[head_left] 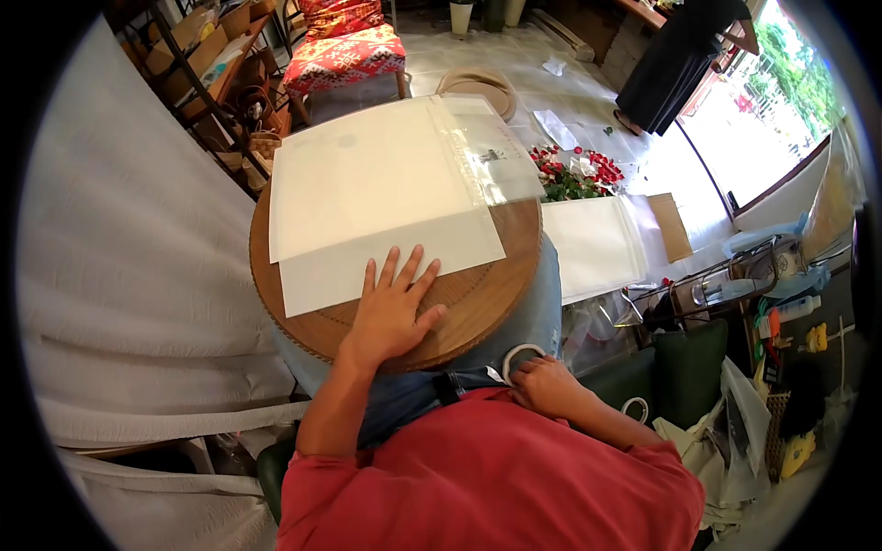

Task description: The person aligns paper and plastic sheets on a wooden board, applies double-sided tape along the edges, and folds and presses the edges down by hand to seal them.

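Observation:
My left hand (390, 312) lies palm down with fingers spread, its fingertips at the lower edge of a white sheet (395, 262). This sheet lies partly beneath a larger cream sheet (367, 174). Both rest on a round wooden board (519, 239) over my lap. Clear plastic (491, 151) extends past the cream sheet's right side. Beside my right hip, my right hand (547, 386) is closed on a roll of tape (524, 351), with its fingers curled at the lower rim. A small whitish piece (495, 375) sticks out left of the roll.
Red and white flowers (579, 174) lie beyond the board, near another pale sheet (593, 248). A patterned chair (344, 60) stands ahead, left of a round beige item (478, 89). A person (675, 64) stands by the doorway. White cloth (138, 248) hangs left; cluttered items (781, 321) are right.

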`<state>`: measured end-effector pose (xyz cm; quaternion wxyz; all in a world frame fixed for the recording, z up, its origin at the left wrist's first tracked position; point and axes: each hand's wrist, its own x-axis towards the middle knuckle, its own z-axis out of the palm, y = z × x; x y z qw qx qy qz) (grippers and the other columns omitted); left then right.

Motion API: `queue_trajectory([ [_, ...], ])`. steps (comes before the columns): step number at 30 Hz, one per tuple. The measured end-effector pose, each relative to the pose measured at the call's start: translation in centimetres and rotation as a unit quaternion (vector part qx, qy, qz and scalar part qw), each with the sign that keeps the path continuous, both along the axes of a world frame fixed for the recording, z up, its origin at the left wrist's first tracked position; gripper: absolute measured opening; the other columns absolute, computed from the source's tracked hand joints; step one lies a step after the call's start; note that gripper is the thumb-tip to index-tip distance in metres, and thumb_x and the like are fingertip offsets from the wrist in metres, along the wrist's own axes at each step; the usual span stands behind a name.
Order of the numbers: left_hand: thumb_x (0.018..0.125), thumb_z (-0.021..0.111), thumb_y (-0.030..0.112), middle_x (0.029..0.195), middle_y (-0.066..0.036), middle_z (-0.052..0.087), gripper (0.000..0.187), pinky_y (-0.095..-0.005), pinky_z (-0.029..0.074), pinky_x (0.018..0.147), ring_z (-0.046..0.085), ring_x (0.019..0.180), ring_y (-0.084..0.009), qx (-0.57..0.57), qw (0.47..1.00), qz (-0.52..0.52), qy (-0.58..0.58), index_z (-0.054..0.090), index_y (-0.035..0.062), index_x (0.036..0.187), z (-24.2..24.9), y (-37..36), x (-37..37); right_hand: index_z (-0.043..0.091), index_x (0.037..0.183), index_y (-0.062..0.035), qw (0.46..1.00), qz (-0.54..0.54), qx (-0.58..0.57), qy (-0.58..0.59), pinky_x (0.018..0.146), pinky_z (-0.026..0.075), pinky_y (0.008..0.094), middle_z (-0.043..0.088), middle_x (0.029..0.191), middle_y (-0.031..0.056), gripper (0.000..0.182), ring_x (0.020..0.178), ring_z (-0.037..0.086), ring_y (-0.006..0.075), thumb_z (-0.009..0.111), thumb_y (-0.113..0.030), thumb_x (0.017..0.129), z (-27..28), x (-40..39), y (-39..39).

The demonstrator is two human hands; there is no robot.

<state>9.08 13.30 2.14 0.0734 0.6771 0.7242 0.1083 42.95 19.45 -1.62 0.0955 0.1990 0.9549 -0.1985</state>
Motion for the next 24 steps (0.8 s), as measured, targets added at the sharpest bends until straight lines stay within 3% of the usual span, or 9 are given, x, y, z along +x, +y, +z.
queue_trajectory([
  [7,0.104,0.055,0.055,0.177,-0.007,0.027,0.071,-0.0595,0.008,0.132,0.017,0.164,-0.0372,-0.029,1.000,0.007,0.006,0.041,0.0254,0.167,0.4,-0.9,-0.3,0.075,0.097,-0.0048,0.999,-0.033,-0.038,0.020,0.090,0.052,0.0464,0.075,0.102,0.0135,0.030,0.099,0.072,0.0330,0.066,-0.034,0.097,0.9,-0.3,0.2],
  [10,0.103,0.061,0.051,0.177,-0.011,0.027,0.073,-0.0609,0.008,0.131,0.018,0.164,-0.0377,0.000,1.000,0.010,-0.002,0.040,0.0203,0.166,0.2,-1.2,-0.1,0.075,0.096,-0.0038,1.000,-0.025,-0.018,0.004,0.090,0.051,0.0474,0.075,0.095,0.0145,0.030,0.093,0.072,0.0340,0.065,-0.032,0.097,1.0,-0.8,0.4],
  [12,0.101,0.068,0.045,0.167,-0.017,0.042,0.068,-0.0584,0.021,0.129,0.035,0.156,-0.0403,0.111,0.994,-0.015,0.005,0.050,0.0116,0.158,0.4,-1.5,0.3,0.075,0.094,-0.0036,0.999,-0.025,-0.026,0.028,0.090,0.050,0.0477,0.075,0.091,0.0150,0.031,0.090,0.072,0.0350,0.063,-0.032,0.098,1.3,-0.6,0.7],
  [13,0.101,0.068,0.045,0.167,-0.017,0.042,0.068,-0.0584,0.021,0.129,0.035,0.156,-0.0403,0.109,0.994,-0.002,0.007,0.050,0.0116,0.158,0.5,-1.9,0.9,0.075,0.092,-0.0035,0.997,-0.034,-0.034,0.052,0.090,0.050,0.0480,0.075,0.087,0.0155,0.031,0.087,0.072,0.0360,0.062,-0.031,0.099,1.8,-0.8,0.9],
  [15,0.099,0.074,0.036,0.148,-0.020,0.061,0.055,-0.0525,0.042,0.118,0.056,0.138,-0.0403,0.173,0.966,-0.017,-0.192,0.063,0.0048,0.143,1.0,-3.3,2.9,0.073,0.087,-0.0040,0.994,-0.029,-0.051,0.096,0.083,0.049,0.0474,0.072,0.078,0.0158,0.024,0.079,0.071,0.0368,0.064,-0.025,0.096,4.6,-1.4,1.0],
  [17,0.096,0.078,0.028,0.127,-0.018,0.071,0.042,-0.0423,0.056,0.095,0.069,0.113,-0.0332,0.180,0.939,-0.040,-0.291,0.071,0.0027,0.128,1.6,-4.7,5.5,0.070,0.084,-0.0050,0.977,-0.080,-0.088,0.178,0.073,0.047,0.0467,0.069,0.074,0.0142,0.013,0.070,0.066,0.0361,0.069,-0.016,0.092,8.5,-2.6,0.9],
  [18,0.096,0.078,0.028,0.127,-0.018,0.071,0.042,-0.0423,0.056,0.095,0.069,0.113,-0.0332,0.175,0.942,-0.029,-0.286,0.071,0.0027,0.128,2.3,-5.0,6.3,0.070,0.084,-0.0050,0.976,-0.071,-0.098,0.181,0.073,0.047,0.0467,0.069,0.074,0.0142,0.013,0.070,0.066,0.0361,0.069,-0.016,0.092,9.6,-3.3,0.8],
  [20,0.095,0.081,0.019,0.114,-0.015,0.073,0.033,-0.0347,0.058,0.083,0.072,0.098,-0.0239,0.080,0.873,-0.010,-0.481,0.072,0.0004,0.120,3.5,-5.6,7.5,0.068,0.083,-0.0060,0.957,-0.046,-0.048,0.281,0.066,0.044,0.0461,0.064,0.070,0.0115,0.007,0.062,0.060,0.0353,0.073,-0.009,0.087,11.0,-4.5,0.8],
  [24,0.098,0.077,0.011,0.096,-0.007,0.073,0.018,-0.0283,0.055,0.080,0.069,0.085,-0.0149,0.087,0.855,-0.021,-0.511,0.072,-0.0001,0.110,3.5,-6.1,7.8,0.066,0.082,-0.0059,0.944,-0.028,-0.014,0.327,0.064,0.042,0.0456,0.062,0.070,0.0108,0.010,0.062,0.057,0.0347,0.073,-0.009,0.088,11.3,-6.9,0.8],
])
